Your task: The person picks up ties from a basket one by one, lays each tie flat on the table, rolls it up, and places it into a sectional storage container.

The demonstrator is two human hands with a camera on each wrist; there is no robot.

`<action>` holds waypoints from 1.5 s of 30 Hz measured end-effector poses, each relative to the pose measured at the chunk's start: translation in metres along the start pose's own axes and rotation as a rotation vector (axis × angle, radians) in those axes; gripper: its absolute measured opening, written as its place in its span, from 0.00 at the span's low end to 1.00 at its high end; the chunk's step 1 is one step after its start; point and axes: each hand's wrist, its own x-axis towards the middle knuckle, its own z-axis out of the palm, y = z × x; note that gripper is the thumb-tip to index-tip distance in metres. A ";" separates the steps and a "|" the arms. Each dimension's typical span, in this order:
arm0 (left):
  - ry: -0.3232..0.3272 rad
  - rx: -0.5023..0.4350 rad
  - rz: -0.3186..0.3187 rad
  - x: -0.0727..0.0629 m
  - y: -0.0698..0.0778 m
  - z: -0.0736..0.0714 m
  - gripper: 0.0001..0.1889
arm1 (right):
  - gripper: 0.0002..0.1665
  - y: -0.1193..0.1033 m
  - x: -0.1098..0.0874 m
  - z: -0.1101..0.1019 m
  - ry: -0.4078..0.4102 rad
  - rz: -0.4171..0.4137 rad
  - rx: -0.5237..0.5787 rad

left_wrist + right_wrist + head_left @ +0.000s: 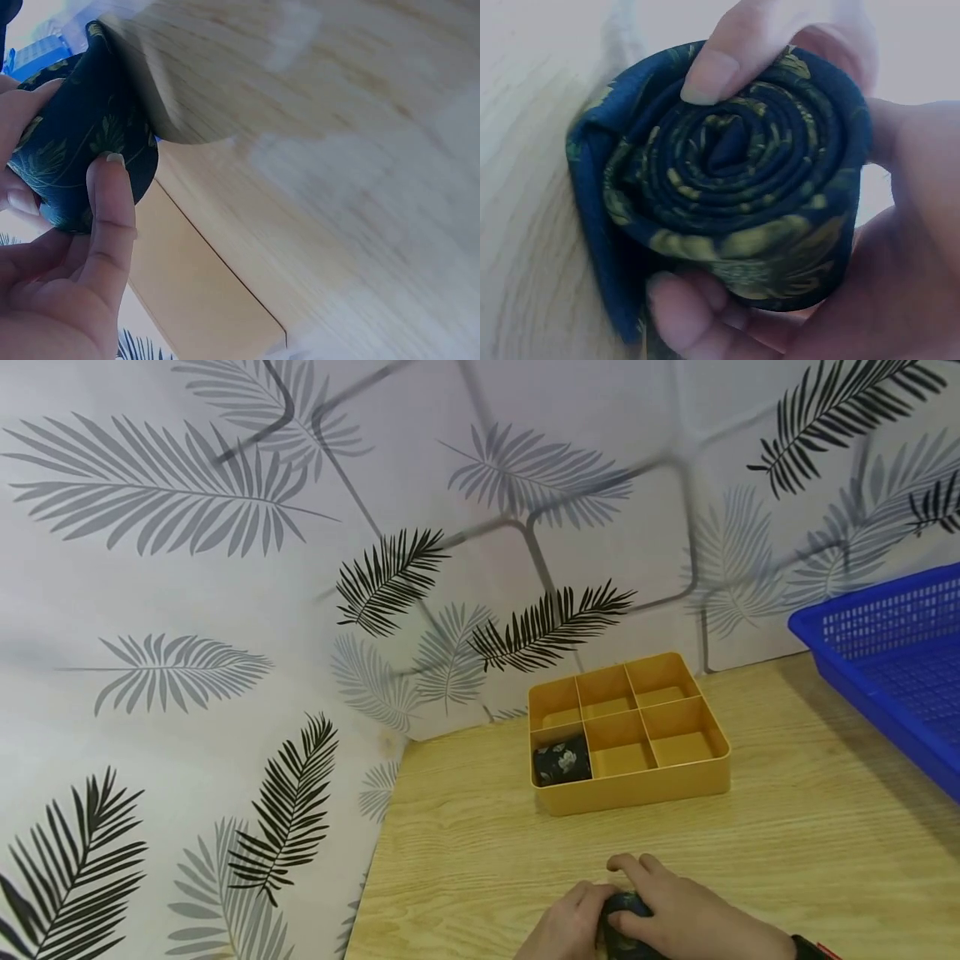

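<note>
A dark blue necktie with yellow-green flowers and leaves (727,176) is wound into a thick spiral roll, its outer end loose at the side. My right hand (678,906) grips the roll, with the thumb across the coiled end and fingers underneath. From the other side my left hand (566,922) holds it too, one fingertip (109,169) against the patterned fabric. Both hands are low in the head view, close above the table. Beyond them stands a yellow organizer box (637,797) with six compartments. A dark floral fabric roll (564,762) lies in its front left compartment.
The wood-grain table (450,835) meets a wall with a leaf pattern (420,468) at the back and left. A blue mesh basket (877,693) stands at the right edge of the head view.
</note>
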 end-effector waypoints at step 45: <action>-0.155 -0.814 -0.755 0.004 -0.002 0.001 0.37 | 0.34 0.013 -0.007 -0.016 -0.090 -0.182 0.183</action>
